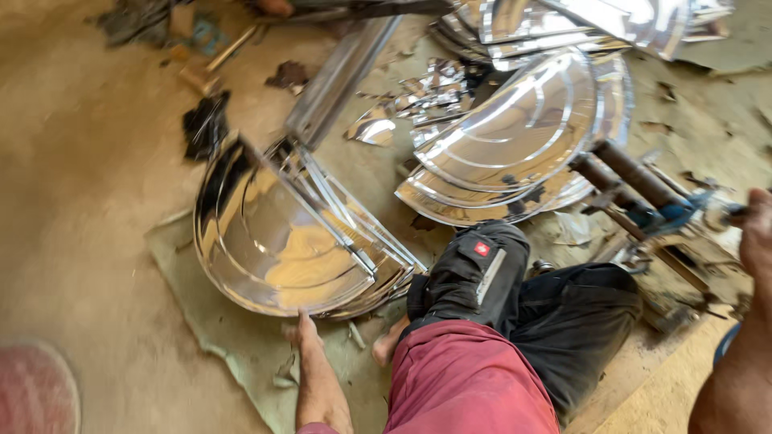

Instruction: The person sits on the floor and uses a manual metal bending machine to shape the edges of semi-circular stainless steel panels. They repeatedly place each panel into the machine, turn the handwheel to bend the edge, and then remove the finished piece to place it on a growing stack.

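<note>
We steady a stack of shiny half-round metal pans on the floor.

Our left hand (304,331) lies flat, fingers spread, touching the curved lower rim of the near stack of half-round pans (289,241) at its six o'clock; our right hand (756,233), at the frame's three o'clock, is blurred, so we cannot tell its grip, though it sits by a blue-handled tool (667,213). We judge that pressing low on the rim keeps the stack from rocking on the green cloth (201,321). At one o'clock lies a second pan stack (523,128); sharp offcuts (402,104) and a metal bar (342,72) crowd twelve o'clock, and our bent knee (474,273) hems in the right.
</note>
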